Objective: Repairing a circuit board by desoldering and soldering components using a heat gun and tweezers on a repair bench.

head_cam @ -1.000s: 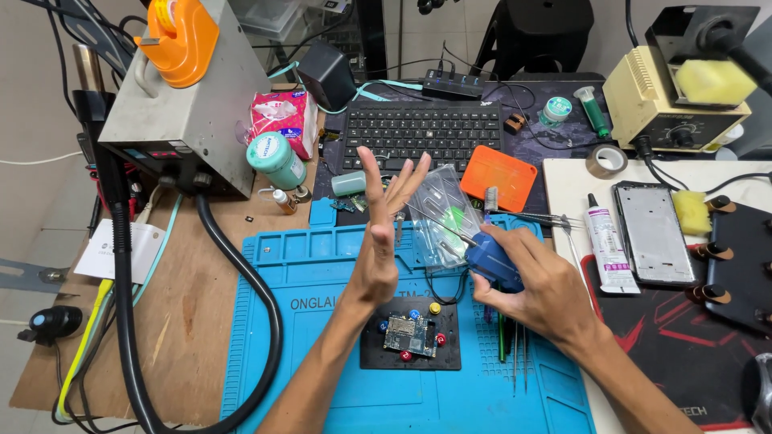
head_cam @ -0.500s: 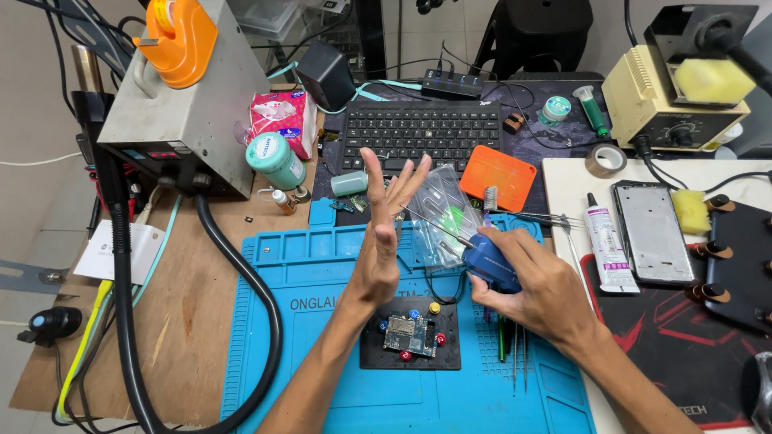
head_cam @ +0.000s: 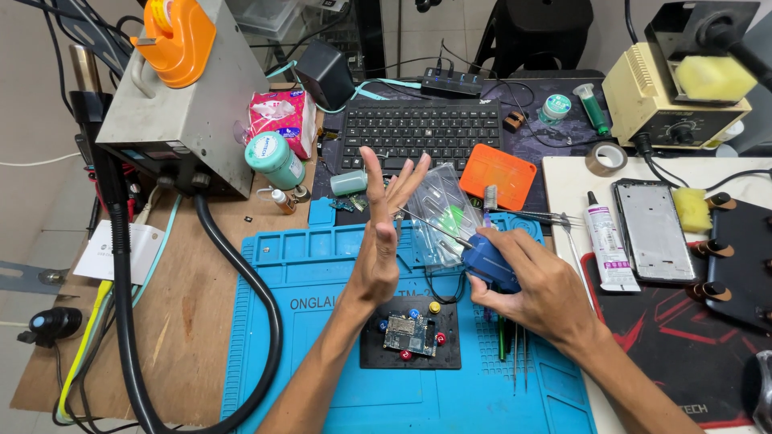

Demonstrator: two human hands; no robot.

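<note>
In the head view, the left hand [head_cam: 378, 241] is raised edge-on above the blue mat [head_cam: 322, 321], fingers spread wide and holding nothing. The right hand [head_cam: 539, 281] sits at its 3 o'clock, fingers wrapped around the blue handle of a soldering iron [head_cam: 486, 261] whose thin tip points toward 10 o'clock, ending near the left fingers. Below the left hand, at 6 o'clock, a black holder [head_cam: 412, 333] lies on the mat with a small circuit board [head_cam: 404, 333] clamped in it by coloured knobs. A clear plastic bag [head_cam: 442, 210] at 12 o'clock from the iron holds small green parts. An orange tray [head_cam: 497, 170] lies just beyond it, its contents unclear. A keyboard [head_cam: 422, 133] sits further back.
</note>
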